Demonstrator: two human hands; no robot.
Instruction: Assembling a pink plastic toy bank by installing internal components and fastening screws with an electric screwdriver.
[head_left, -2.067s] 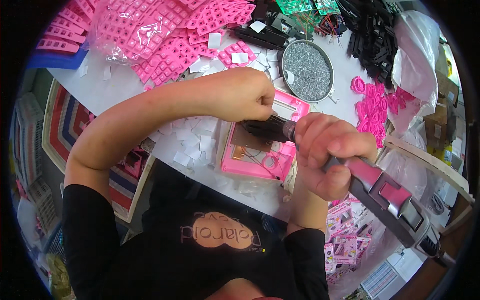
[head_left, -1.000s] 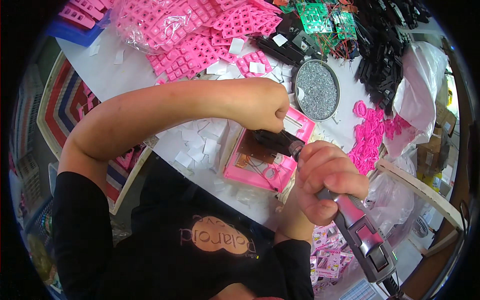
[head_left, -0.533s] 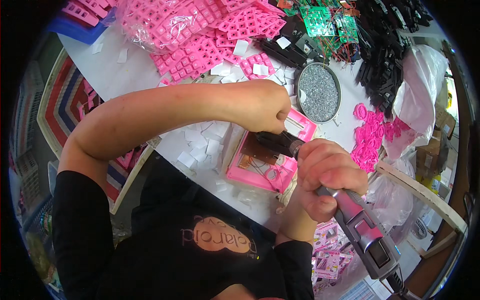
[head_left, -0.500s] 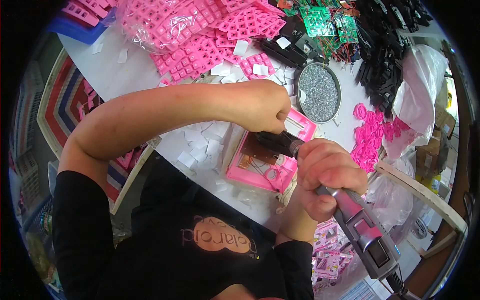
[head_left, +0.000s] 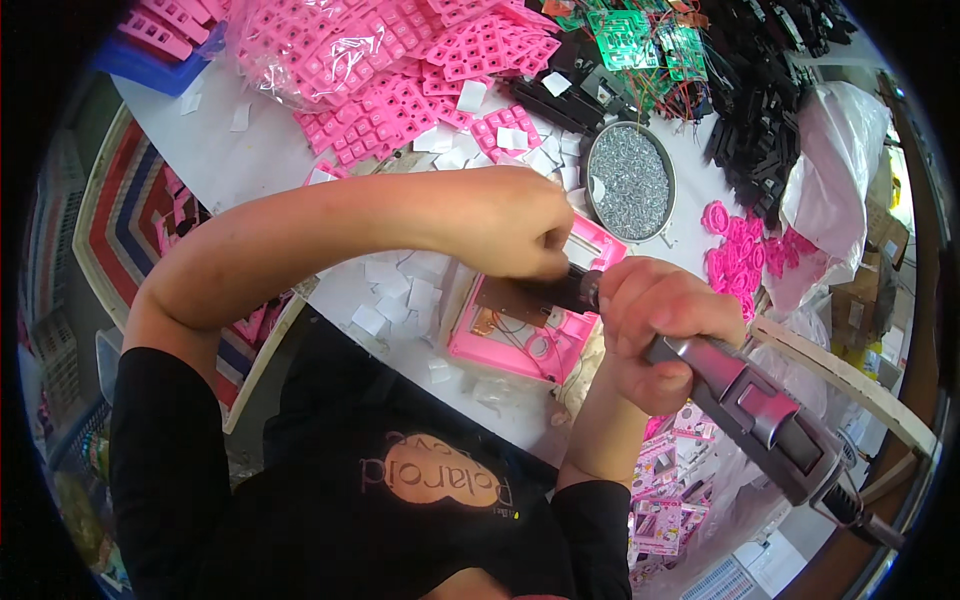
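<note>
My right hand (head_left: 665, 330) is wrapped round a grey electric screwdriver (head_left: 765, 415), whose dark nose points left into an open pink plastic case (head_left: 500, 352). Bent over that case, my left hand (head_left: 520, 225) has its fingers curled in near the screwdriver's tip. Whatever the left fingers pinch is hidden by the hand itself. Under them lie a black part (head_left: 545, 290) and a brown board (head_left: 510, 298) inside the case, with thin wires and a small pink ring near its lower edge. The case rests on the white table (head_left: 330, 290).
A round metal dish (head_left: 673, 190) full of small screws (head_left: 630, 180) stands beyond the case. Pink keypad parts (head_left: 370, 110) pile up at the back, with green circuit boards (head_left: 625, 38) and black parts (head_left: 755, 150) farther right. White paper pieces (head_left: 395, 285) lie scattered; pink rings (head_left: 735, 250) sit at right.
The screwdriver's rear end has swung a little to the right and my right hand has shifted slightly right. My left hand stays over the case, its fingers slightly moved.
</note>
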